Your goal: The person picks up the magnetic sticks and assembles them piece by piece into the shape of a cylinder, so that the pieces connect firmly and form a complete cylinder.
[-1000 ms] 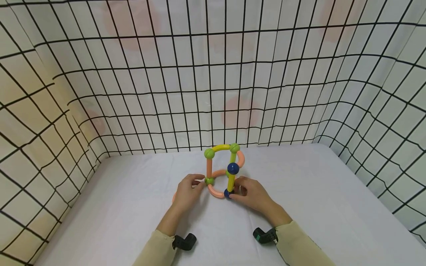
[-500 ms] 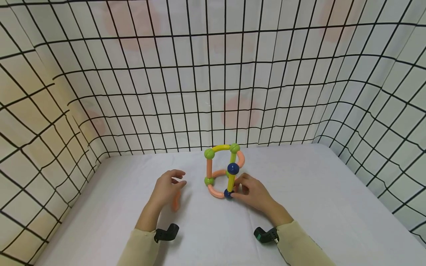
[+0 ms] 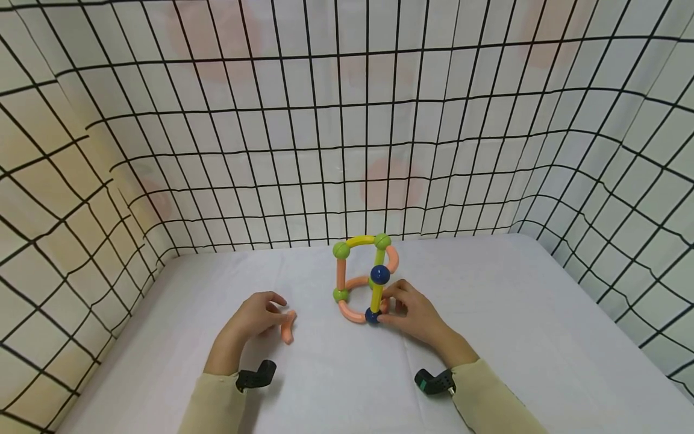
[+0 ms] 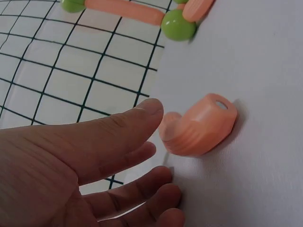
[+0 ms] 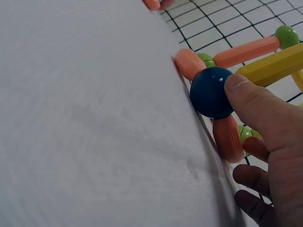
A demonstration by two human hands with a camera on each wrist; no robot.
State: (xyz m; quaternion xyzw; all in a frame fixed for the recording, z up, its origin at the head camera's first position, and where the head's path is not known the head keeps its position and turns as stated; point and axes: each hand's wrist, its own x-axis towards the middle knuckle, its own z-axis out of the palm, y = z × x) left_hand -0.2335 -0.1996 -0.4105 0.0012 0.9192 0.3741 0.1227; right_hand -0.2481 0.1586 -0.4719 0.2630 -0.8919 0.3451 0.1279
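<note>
A frame of magnetic rods and balls stands on the white cloth in the head view. It has green balls (image 3: 341, 251), a curved yellow rod (image 3: 361, 240), straight orange (image 3: 341, 274) and curved orange pieces, and an upright yellow rod (image 3: 376, 298) topped by a dark blue ball (image 3: 380, 275). My right hand (image 3: 414, 313) holds the lower blue ball (image 5: 211, 93), thumb pressed on its side; the index finger is mostly hidden. My left hand (image 3: 255, 316) is beside a loose curved orange rod (image 3: 288, 328), fingers spread and relaxed. Its thumb tip is right at that rod (image 4: 201, 125).
White cloth (image 3: 347, 386) covers the table around the frame. A black-lined grid wall (image 3: 347, 120) rises behind and at both sides. Each wrist carries a black camera, one on the left (image 3: 257, 375) and one on the right (image 3: 434, 382).
My left hand has left the frame's lower green ball and moved left and towards me, to the loose curved orange rod. My right hand has stayed at the blue ball.
</note>
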